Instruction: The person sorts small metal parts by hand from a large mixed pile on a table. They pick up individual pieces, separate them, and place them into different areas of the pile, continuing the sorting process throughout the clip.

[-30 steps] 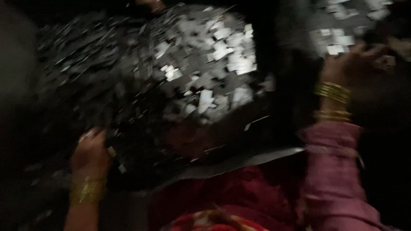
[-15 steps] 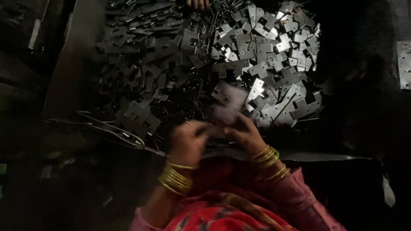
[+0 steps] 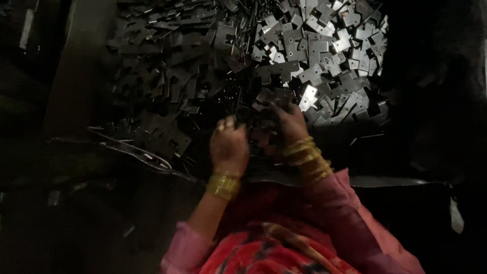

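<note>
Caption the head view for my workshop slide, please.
Both hands, left hand and right hand, hold flat metal plates over a heap of plates.

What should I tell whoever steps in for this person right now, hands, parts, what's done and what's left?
Left hand: closed, fingers curled at the near edge of the pile; whatever it grips is too dark to tell.
Right hand: holds a flat metal plate up over the pile, fingers around its near end.
Parts: a big heap of flat notched metal plates fills the surface ahead, brighter on the right, in shadow on the left. Thin rods or pins lie mixed in near the middle. A bent wire piece lies at the left.
Done: one plate picked up.
Left: the heap looks mostly untouched; no finished stack shows.
</note>
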### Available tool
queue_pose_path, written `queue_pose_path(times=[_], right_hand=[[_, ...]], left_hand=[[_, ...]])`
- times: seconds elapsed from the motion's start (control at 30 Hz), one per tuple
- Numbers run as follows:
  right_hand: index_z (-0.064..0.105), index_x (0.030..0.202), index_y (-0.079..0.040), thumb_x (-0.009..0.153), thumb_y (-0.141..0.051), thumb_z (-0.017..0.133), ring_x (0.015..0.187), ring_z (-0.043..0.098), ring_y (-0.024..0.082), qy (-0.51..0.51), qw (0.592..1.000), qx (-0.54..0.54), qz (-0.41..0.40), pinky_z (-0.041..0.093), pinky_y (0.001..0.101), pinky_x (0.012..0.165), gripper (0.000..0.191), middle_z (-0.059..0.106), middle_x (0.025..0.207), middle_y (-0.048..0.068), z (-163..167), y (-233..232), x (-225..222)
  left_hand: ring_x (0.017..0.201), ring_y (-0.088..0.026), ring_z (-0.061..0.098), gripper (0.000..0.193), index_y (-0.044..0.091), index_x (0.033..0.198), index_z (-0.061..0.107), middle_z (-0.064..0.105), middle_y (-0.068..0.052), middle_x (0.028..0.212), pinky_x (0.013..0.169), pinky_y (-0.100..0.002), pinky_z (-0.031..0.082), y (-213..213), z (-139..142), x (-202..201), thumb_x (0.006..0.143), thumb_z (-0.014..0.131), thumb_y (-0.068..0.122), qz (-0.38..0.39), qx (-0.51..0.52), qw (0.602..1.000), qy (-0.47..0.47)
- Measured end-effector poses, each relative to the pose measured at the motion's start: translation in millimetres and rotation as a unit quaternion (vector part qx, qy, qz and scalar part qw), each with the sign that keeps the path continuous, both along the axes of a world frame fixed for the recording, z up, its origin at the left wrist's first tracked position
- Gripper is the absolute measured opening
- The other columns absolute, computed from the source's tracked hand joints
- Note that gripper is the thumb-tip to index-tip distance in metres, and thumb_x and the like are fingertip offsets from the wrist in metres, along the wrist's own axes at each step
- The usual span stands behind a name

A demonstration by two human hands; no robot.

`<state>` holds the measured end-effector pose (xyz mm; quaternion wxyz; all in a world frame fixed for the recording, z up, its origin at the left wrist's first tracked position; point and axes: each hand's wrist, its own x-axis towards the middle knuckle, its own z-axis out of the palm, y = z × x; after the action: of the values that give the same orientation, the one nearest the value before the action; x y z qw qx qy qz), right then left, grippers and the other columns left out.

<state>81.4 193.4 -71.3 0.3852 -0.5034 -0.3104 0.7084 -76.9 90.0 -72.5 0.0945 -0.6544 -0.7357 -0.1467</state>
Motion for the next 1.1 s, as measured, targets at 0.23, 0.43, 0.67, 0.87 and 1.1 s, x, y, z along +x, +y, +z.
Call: queue_pose_path(times=[0.23,0.43,0.67,0.87,1.1], right_hand=[[0.067,0.122,0.000,0.099,-0.022,0.067,0.090,0.070,0.026,0.128,0.987,-0.083,-0.059,0.060,0.0389,0.073,0.032,0.072,0.107,0.013,-32,-42,80],[0.064,0.121,0.000,0.098,-0.028,0.063,0.096,0.072,0.026,0.248,0.960,-0.110,-0.067,0.062,0.0398,0.083,0.037,0.073,0.112,0.013,-40,-56,70],[0.065,0.115,-0.005,0.096,-0.024,0.063,0.083,0.073,0.028,0.227,0.965,-0.107,-0.072,0.062,0.0443,0.070,0.027,0.073,0.099,0.012,-8,-40,97],[0.063,0.115,-0.002,0.099,-0.014,0.068,0.089,0.070,0.023,0.182,0.971,-0.061,-0.139,0.060,0.0416,0.078,0.020,0.071,0.102,0.009,-32,-32,124],[0.063,0.117,-0.002,0.100,-0.017,0.067,0.084,0.070,0.023,0.178,0.981,-0.043,-0.066,0.058,0.0413,0.073,0.023,0.069,0.098,0.008,-31,-41,103]], left_hand=[[0.080,-0.021,0.066,0.016,0.016,0.082,0.063,0.066,-0.003,0.083,0.069,-0.036,0.054,47,-2,7,0.075,0.058,0.029,-0.006,0.105,0.991,0.082],[0.069,-0.019,0.067,0.030,0.014,0.102,0.071,0.068,-0.003,0.079,0.061,-0.035,0.053,41,47,44,0.093,0.069,0.042,-0.016,-0.110,0.993,-0.050],[0.104,-0.026,0.069,0.028,0.013,0.109,0.069,0.073,-0.010,0.113,0.084,-0.042,0.052,167,43,92,0.088,0.055,0.024,-0.076,0.067,0.995,-0.002],[0.103,-0.026,0.069,0.029,0.008,0.122,0.066,0.073,-0.013,0.115,0.081,-0.038,0.055,202,37,72,0.096,0.060,0.017,-0.162,0.069,0.984,0.025],[0.084,-0.033,0.072,0.025,0.002,0.102,0.078,0.077,-0.017,0.092,0.075,-0.044,0.056,117,96,44,0.077,0.075,0.004,-0.132,0.136,0.958,-0.216]])
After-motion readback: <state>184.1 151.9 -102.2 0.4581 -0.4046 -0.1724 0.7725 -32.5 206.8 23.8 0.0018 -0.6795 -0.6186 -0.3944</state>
